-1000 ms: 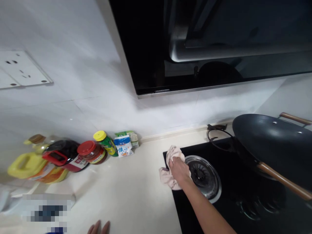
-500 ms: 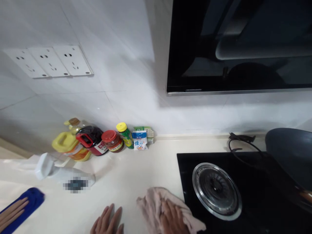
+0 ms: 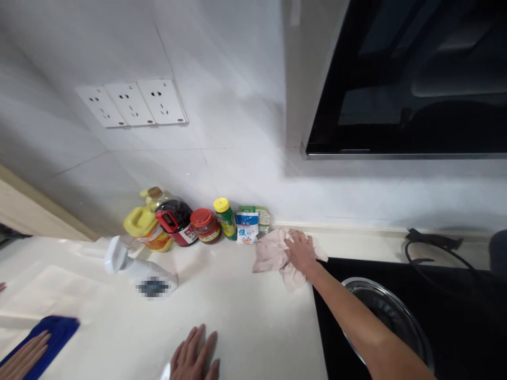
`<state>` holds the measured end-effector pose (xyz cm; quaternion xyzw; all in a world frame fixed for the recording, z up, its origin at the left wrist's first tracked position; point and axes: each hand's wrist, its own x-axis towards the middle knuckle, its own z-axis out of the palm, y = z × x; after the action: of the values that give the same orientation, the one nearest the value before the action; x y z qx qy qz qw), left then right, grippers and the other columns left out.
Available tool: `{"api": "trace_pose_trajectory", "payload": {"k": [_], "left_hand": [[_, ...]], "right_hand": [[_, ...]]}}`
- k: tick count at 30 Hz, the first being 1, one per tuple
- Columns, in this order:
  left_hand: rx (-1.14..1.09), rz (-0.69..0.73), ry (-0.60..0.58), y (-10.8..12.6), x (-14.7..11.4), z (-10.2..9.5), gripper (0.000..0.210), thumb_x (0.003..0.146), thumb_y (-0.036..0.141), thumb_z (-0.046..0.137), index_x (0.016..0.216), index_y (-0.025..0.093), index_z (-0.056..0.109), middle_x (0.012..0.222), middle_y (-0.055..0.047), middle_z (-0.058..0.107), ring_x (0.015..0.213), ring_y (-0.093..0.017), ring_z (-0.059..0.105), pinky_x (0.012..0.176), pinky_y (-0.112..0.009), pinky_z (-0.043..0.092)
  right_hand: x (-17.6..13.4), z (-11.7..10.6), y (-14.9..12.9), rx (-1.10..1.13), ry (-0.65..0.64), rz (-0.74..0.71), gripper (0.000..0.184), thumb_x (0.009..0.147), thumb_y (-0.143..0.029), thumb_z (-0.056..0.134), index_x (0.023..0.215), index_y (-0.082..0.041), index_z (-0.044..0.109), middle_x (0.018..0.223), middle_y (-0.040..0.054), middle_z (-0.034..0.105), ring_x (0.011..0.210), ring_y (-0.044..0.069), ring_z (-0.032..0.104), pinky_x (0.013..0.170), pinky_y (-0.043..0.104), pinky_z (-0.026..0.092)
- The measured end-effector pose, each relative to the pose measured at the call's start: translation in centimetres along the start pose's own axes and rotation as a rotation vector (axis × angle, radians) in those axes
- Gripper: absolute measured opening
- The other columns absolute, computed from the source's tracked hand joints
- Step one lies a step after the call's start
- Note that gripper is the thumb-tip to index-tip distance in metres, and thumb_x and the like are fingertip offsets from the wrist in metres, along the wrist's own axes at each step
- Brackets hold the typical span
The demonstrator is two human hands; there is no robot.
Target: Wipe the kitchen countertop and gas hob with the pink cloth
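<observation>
My right hand presses down on a pale pink cloth at the back of the white counter, between the seasoning packets and the hob corner. Its fingers bend over the bunched fabric, and my forearm reaches across the hob. Palm down on the counter, my left hand lies at the bottom middle with fingers spread and nothing held. Closest to the cloth stands a white and blue seasoning packet. Behind it leans a green packet.
Along the wall stand a yellow-capped bottle, a red-lidded jar, a dark bottle and a yellow jug. A white spray bottle lies in front. Another person's hand rests on a blue cloth. A black hob is at right.
My right hand has slid the pink cloth from the counter's front to the back by the wall. The view has shifted right-to-left, so objects appear further right. My left hand stays on the counter.
</observation>
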<state>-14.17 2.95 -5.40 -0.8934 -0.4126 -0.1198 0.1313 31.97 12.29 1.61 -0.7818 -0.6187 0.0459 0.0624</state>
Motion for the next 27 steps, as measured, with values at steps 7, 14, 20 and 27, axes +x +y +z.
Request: {"api": "trace_pose_trajectory", "payload": {"k": [7, 14, 20, 27], "left_hand": [[0.02, 0.04, 0.041, 0.4, 0.5, -0.9, 0.053, 0.09, 0.045, 0.057, 0.141, 0.03, 0.057, 0.149, -0.01, 0.054, 0.139, -0.028, 0.046, 0.106, -0.043, 0.039], [0.028, 0.037, 0.051, 0.3, 0.7, -1.0, 0.055, 0.091, 0.045, 0.054, 0.144, 0.032, 0.053, 0.148, -0.008, 0.055, 0.138, -0.027, 0.047, 0.105, -0.043, 0.038], [0.021, 0.039, 0.049, 0.2, 0.6, -0.7, 0.055, 0.091, 0.047, 0.055, 0.144, 0.032, 0.053, 0.149, -0.008, 0.054, 0.137, -0.028, 0.048, 0.106, -0.043, 0.037], [-0.009, 0.041, 0.027, 0.1, 0.3, -0.5, 0.044, 0.089, 0.052, 0.059, 0.127, 0.031, 0.067, 0.141, -0.007, 0.061, 0.134, -0.029, 0.05, 0.105, -0.042, 0.039]], "right_hand": [[-3.8, 1.8, -1.6, -0.011, 0.051, 0.061, 0.036, 0.096, -0.032, 0.052, 0.131, -0.031, 0.061, 0.147, 0.0119, 0.048, 0.133, 0.031, 0.038, 0.11, 0.053, 0.02], [-9.8, 2.7, -5.9, 0.08, 0.0, 0.055, 0.037, 0.097, -0.037, 0.051, 0.132, -0.034, 0.06, 0.151, 0.0108, 0.047, 0.136, 0.033, 0.039, 0.11, 0.055, 0.025], [-17.6, 5.6, -11.1, 0.239, -0.061, -0.045, 0.048, 0.097, -0.052, 0.048, 0.141, -0.034, 0.052, 0.161, 0.0105, 0.036, 0.146, 0.038, 0.028, 0.114, 0.064, 0.019], [-13.5, 3.8, -15.0, 0.271, -0.144, -0.41, 0.043, 0.099, -0.047, 0.045, 0.138, -0.03, 0.053, 0.157, 0.0087, 0.041, 0.144, 0.032, 0.03, 0.119, 0.057, 0.019]]}}
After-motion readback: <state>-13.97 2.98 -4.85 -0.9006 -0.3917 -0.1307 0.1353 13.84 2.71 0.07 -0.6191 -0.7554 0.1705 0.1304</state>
